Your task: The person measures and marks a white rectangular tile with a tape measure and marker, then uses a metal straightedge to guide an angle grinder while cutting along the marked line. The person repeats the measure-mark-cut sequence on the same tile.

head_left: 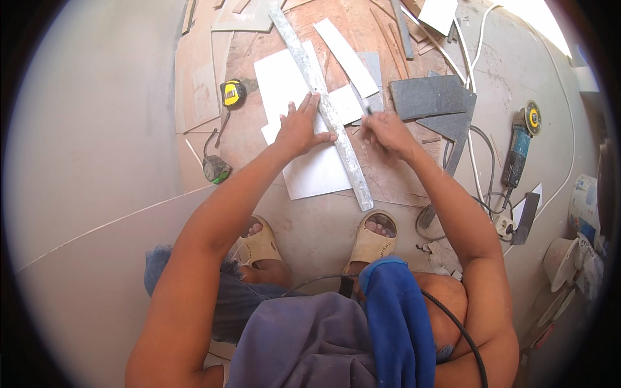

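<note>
I have the metal bar (346, 155) lying across white sheets (317, 174), left hand (300, 129) splayed against it, right hand (390, 134) pinching a slim dark tool (369, 110), no marked line discernible.

The bar (348, 161) lay across the tiles (314, 176), a tape measure (233, 94) left, a grinder (517, 152) right, probably a bucket (584, 199) farther right.

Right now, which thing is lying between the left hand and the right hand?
In the head view, a long metal bar lies between the left hand and the right hand, across flat white pieces.
</note>
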`<state>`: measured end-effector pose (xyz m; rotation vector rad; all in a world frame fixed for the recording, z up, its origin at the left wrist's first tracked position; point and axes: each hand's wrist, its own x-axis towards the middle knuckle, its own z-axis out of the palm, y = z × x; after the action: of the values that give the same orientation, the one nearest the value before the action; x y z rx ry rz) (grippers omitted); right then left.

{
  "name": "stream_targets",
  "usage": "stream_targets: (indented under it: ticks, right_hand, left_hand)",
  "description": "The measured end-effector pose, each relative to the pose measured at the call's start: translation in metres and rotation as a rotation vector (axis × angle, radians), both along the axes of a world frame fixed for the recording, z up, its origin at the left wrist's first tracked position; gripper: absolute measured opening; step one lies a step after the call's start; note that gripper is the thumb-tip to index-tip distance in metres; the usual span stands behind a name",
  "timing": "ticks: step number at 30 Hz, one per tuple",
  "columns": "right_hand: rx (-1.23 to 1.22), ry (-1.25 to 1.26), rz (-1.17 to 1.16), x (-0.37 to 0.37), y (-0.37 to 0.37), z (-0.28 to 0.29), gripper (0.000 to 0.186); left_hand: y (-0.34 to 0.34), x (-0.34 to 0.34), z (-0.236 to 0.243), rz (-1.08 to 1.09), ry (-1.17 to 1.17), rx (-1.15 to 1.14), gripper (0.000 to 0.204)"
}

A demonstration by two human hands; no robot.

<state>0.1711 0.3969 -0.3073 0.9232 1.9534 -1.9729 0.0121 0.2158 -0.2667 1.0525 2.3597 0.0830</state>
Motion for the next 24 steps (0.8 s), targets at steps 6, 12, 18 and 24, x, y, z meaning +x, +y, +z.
stream_targets:
  ticks: [6,12,18,24]
  right_hand:
    - [0.299,0.368,-0.177,-0.039,0.008,0.044,0.031]
    - [0.385,0.462,-0.072,-0.047,-0.011,0.036,0.030]
    - [0.453,0.363,0.062,-0.047,-0.017,0.029,0.030]
    - [0.485,0.395,0.080,-0.050,-0.017,0.025,0.029]
  left_hand:
    - [0.000,-0.001,-0.002,0.001,-0.019,0.007,0.117]
    - [-0.002,-0.001,-0.002,-0.006,-0.018,0.029,0.117]
    - [-0.002,-0.001,-0.001,-0.005,-0.022,0.021,0.116]
    - [-0.003,-0.001,-0.005,-0.015,-0.012,0.022,0.116]
